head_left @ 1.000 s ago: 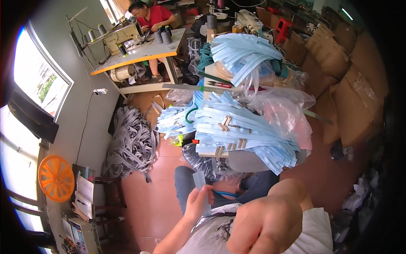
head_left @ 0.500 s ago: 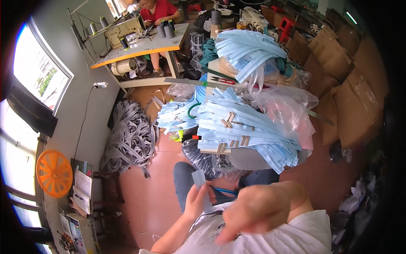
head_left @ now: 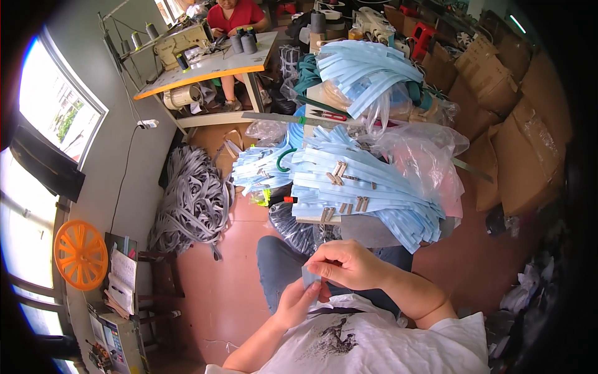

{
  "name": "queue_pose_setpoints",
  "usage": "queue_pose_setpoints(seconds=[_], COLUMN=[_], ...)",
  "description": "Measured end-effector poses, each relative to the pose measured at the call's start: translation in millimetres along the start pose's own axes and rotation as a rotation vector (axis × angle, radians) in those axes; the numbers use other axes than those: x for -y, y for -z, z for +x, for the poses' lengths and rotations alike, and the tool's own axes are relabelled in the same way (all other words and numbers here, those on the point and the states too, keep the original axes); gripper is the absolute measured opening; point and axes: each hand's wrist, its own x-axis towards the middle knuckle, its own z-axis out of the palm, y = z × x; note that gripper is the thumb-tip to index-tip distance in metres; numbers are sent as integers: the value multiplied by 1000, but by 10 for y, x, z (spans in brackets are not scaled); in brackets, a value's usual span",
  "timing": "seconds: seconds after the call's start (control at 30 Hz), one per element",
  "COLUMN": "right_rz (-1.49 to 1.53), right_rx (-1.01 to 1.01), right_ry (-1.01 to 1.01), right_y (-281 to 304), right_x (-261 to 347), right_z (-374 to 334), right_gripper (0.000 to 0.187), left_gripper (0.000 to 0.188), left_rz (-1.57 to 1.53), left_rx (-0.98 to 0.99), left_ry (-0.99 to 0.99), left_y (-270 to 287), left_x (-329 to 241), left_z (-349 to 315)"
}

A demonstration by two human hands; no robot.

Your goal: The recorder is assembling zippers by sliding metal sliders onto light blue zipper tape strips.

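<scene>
While both hands meet close to the person's chest, they share one small piece of cloth.

Cloth piece: the small, flat, grey-blue piece of fabric (head_left: 309, 275) sits right between the two hands, pinched at both sides.

Right hand: the right hand (head_left: 346, 264) is closed, and its fingertips squeeze the top and right edge of the fabric piece. It sits just above and to the right of the pinch.

Left hand: the left hand (head_left: 298, 303) is closed too, with its thumb and fingers holding the lower edge of the fabric piece from below. It touches the right hand at the pinch.

Above the pinch: a big heap of long light-blue fabric strips (head_left: 367, 187) lies on a small table, further out past the hands. Little tan wooden clips (head_left: 337, 172) sit on top of the heap.

Far above the pinch: a second pile of light-blue strips (head_left: 367, 65) lies well apart from the hands.

Left of the pinch: a tangled pile of grey straps (head_left: 190, 202) lies on the reddish floor (head_left: 212, 299). Further left is a round orange plastic reel (head_left: 80, 254).

Under the pinch: the person's white printed shirt (head_left: 374, 343).

Far away: another person in a red top (head_left: 233, 12) sits at a sewing table (head_left: 205, 68).
</scene>
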Motion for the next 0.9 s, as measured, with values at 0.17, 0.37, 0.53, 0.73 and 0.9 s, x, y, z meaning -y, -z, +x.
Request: queue_pose_setpoints(seconds=[0.17, 0.37, 0.53, 0.73, 0.9], right_rz=[-58, -117, -95, 370, 627], right_rx=[-30, -34, -29, -83, -91], right_ry=[46, 58, 59, -101, -298], right_y=[-12, -25, -25, 94, 39], right_x=[-32, -68, -138, -368, -364], right_z=[-13, -22, -60, -180, -198], right_gripper=[14, 13, 11, 37, 38], left_gripper=[32, 31, 29, 28, 28], left_rz=[-75, -115, 8, -145, -160], left_rx=[-47, -84, -61, -123, -179], left_ry=[-12, 8, -25, 58, 56], left_y=[-80, -61, -37, -49, -10], left_x=[-115, -164, -73, -211, -257], left_z=[22, 64, 66, 54, 71])
